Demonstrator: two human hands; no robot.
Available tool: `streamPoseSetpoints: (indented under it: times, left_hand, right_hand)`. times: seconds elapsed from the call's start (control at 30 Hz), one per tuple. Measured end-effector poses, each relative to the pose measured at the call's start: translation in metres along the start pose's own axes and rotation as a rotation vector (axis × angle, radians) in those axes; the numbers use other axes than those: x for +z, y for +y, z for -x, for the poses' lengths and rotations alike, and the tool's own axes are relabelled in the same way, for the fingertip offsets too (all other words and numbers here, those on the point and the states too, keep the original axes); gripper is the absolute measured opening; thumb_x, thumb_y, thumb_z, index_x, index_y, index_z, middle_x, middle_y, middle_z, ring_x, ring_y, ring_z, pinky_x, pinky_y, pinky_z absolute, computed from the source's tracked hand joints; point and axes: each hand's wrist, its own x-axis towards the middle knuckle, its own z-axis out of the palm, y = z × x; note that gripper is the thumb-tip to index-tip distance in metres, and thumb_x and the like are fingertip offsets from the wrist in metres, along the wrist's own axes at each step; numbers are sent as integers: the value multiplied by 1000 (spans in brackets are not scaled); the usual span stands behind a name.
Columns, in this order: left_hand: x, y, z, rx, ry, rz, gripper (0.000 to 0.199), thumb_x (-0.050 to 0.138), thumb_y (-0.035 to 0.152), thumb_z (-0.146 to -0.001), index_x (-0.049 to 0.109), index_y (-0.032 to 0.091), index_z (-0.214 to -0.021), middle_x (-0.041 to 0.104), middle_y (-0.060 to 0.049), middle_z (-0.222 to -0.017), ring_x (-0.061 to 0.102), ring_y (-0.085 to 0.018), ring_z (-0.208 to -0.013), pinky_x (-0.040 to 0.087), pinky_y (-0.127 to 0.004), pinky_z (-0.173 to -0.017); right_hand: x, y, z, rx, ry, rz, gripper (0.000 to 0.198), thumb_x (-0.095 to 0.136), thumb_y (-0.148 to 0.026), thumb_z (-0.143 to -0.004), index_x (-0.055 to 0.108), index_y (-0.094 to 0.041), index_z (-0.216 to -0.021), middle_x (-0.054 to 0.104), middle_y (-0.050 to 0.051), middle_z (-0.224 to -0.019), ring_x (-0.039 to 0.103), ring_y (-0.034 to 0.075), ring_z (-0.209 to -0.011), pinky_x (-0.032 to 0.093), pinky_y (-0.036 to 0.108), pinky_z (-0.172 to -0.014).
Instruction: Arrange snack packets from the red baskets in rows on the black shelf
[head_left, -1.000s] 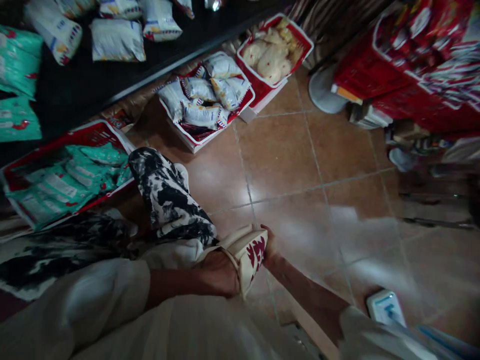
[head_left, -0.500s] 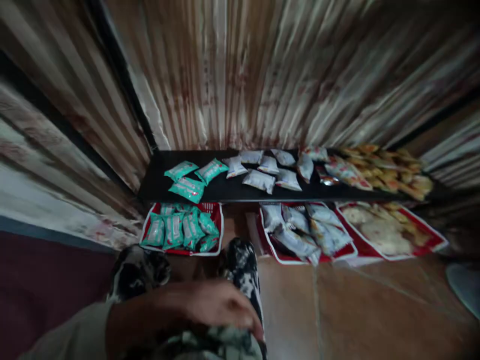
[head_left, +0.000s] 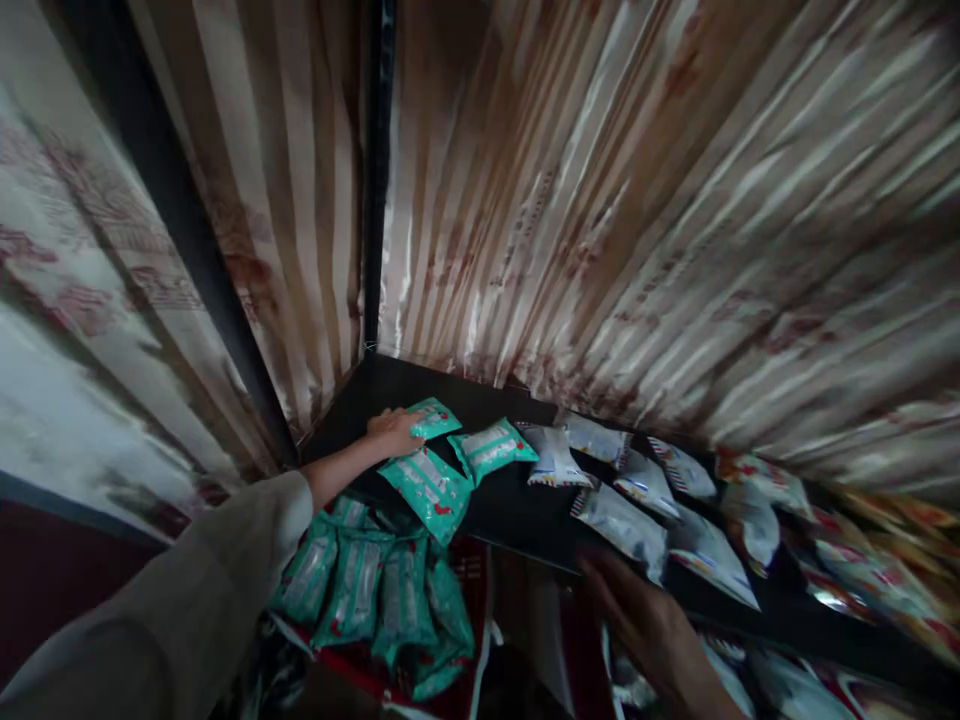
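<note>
A black shelf [head_left: 529,515] runs across the view, backed by pleated beige-brown sheeting [head_left: 487,250] with reddish print, and a slim black post [head_left: 377,180] rises from its rear left corner. To the right, white pillow packets [head_left: 626,522] with striped ends lie loosely over the shelf, and beyond them come a red-and-white packet [head_left: 765,478] and blurred yellowish packs at the far right. Below the front edge on the left, a red basket [head_left: 480,575] with a pale rim is filled with teal packets [head_left: 356,585] standing close together; more white packets show dimly at the lower right, partly hidden by the right hand [head_left: 641,615]. Three teal packets lie on the shelf near its left end. The rear one [head_left: 435,418] is under the fingers of the left hand [head_left: 395,432], which covers its left end; whether they pinch it or only press on it cannot be told. A front teal packet [head_left: 433,492] lies just below that hand, at the shelf's front edge, and a third teal packet [head_left: 495,447] is angled to the right, beside the white ones. All three are plump and glossy, with pale label panels and small red marks. The right hand, blurred, has its fingers extended near the shelf edge, with nothing visible in its grasp.
</note>
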Motion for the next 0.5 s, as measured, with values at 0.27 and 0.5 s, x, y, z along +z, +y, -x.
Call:
streamPoseSetpoints:
  times: [0.27, 0.5]
  left_hand:
    - [-20, -13, -19, -36, 62, 274, 24, 65, 32, -74, 73, 23, -95, 73, -5, -91, 65, -23, -91, 50, -27, -73]
    - [-24, -12, -5, -102, -49, 718, 52, 77, 33, -64, 64, 23, -113, 69, -5, -104, 64, -18, -80, 45, -17, -46]
  right_hand:
    - [150, -75, -161, -830, -394, 392, 51, 60, -8, -73, 61, -26, -121, 58, 5, -132, 49, 25, -126, 35, 45, -109]
    - [167, -119, -203, -704, -296, 140, 33, 57, -2, -70, 73, -26, -85, 72, -1, -87, 65, 21, -90, 45, 38, -95]
